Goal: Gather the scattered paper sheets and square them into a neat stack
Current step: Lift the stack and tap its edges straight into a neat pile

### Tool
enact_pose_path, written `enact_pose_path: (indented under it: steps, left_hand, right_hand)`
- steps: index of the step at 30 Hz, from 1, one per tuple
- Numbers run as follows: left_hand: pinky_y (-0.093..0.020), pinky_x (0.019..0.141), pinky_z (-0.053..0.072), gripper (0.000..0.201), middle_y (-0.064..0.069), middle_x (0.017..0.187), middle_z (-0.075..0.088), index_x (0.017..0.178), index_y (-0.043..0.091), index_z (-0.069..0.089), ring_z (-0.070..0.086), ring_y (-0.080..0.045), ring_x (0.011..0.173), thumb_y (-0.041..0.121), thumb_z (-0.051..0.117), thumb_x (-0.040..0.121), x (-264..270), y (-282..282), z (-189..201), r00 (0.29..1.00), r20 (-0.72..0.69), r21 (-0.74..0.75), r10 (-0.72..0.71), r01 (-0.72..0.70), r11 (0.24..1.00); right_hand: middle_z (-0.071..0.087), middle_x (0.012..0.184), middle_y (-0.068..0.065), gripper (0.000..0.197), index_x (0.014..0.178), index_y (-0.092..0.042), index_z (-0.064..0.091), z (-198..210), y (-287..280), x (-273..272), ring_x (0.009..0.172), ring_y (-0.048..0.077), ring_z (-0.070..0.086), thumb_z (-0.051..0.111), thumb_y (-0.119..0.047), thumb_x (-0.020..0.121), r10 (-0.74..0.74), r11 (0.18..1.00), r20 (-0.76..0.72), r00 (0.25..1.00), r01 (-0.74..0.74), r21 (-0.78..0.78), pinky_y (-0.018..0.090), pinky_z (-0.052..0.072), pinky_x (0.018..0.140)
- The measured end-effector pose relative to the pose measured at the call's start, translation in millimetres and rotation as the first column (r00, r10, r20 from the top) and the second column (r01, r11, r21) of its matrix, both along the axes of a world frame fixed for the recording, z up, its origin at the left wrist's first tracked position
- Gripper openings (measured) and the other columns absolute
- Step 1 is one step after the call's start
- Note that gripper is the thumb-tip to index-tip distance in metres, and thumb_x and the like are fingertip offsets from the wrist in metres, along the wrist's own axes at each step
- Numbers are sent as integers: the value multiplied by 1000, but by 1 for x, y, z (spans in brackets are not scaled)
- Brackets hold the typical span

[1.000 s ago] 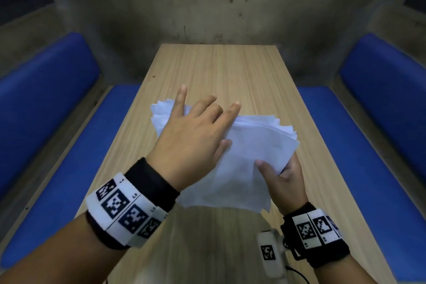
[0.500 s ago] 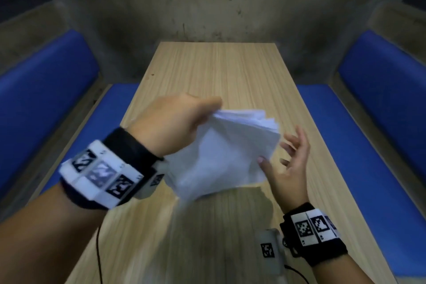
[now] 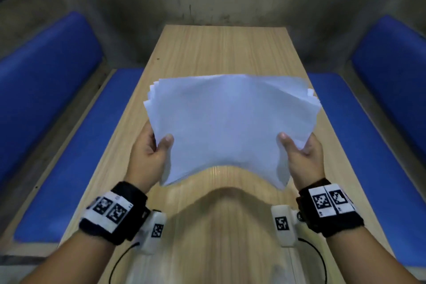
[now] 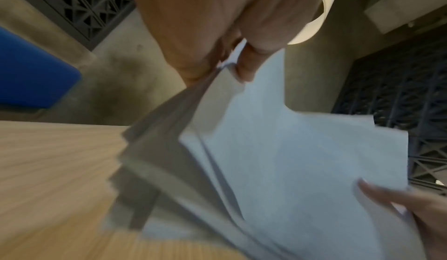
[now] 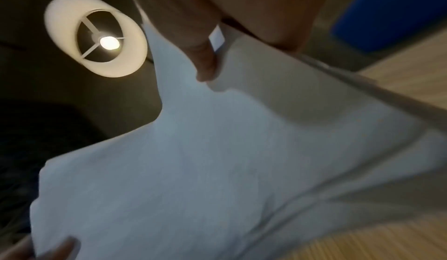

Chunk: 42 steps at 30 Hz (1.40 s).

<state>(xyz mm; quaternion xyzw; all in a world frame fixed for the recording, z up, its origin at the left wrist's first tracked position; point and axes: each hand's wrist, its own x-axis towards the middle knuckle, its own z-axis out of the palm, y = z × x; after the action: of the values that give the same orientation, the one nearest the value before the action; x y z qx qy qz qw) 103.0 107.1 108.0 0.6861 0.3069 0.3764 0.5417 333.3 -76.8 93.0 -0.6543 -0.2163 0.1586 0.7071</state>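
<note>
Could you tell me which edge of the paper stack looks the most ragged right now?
The far left edge of the paper stack, above the left hand: several sheets stick out stepwise there, while the near edge merely sags.

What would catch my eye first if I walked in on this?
A sheaf of white paper sheets held up over the middle of a long wooden table, the left hand and right hand gripping its near corners, edges still fanned. Blue benches flank the table.
</note>
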Motion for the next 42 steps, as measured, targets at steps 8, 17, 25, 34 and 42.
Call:
enact_pose_path:
  steps: [8, 17, 25, 34, 42]
  left_hand:
    - [-23, 89, 51, 36, 34, 109, 63, 118, 44, 49, 59, 10, 103, 33, 56, 84, -15, -34, -61, 983, -29, 35, 181, -180, 983]
    - [-17, 108, 32, 63, -8, 132, 45, 141, 14, 37, 42, -4, 126, 0, 62, 85, -5, 0, -25, 963, -96, 615, 253, -143, 776]
    - [-9, 91, 38, 33, -15, 116, 57, 120, 6, 66, 54, -14, 105, 3, 60, 88, -10, 20, -27, 939, -212, 730, 272, -33, 683]
    - [-15, 81, 41, 30, -3, 102, 46, 113, 6, 69, 45, -6, 86, -2, 63, 85, -10, 23, -25, 944, -170, 735, 282, -69, 675]
    - [-5, 82, 37, 30, 18, 101, 45, 117, 6, 66, 47, 12, 93, 3, 60, 88, -9, 23, -19, 959, -169, 648, 226, -64, 759]
  right_hand:
    - [72, 93, -16, 40, 107, -26, 59, -31, -11, -22, 93, -5, 66, 67, 4, 82, 38, 994, 89, 995, -28, -106, 20, 55, 80]
    - [45, 127, -3, 83, 146, -38, 23, -5, -7, -10, 107, -16, 39, 61, 0, 83, 98, 968, 636, 765, 75, -239, 5, 35, 87]
    - [49, 135, 16, 54, 133, -17, 57, -7, -7, 5, 92, 27, 59, 58, 4, 83, 274, 885, 792, 546, 180, -430, 32, 51, 72]
    - [57, 132, 22, 31, 118, 1, 66, -13, -6, 7, 96, 33, 64, 61, -3, 87, 174, 909, 844, 508, 246, -336, 37, 52, 85]
    - [59, 129, 23, 32, 117, 3, 66, -15, -6, 9, 103, 35, 65, 62, -4, 86, 143, 921, 847, 511, 246, -303, 40, 53, 88]
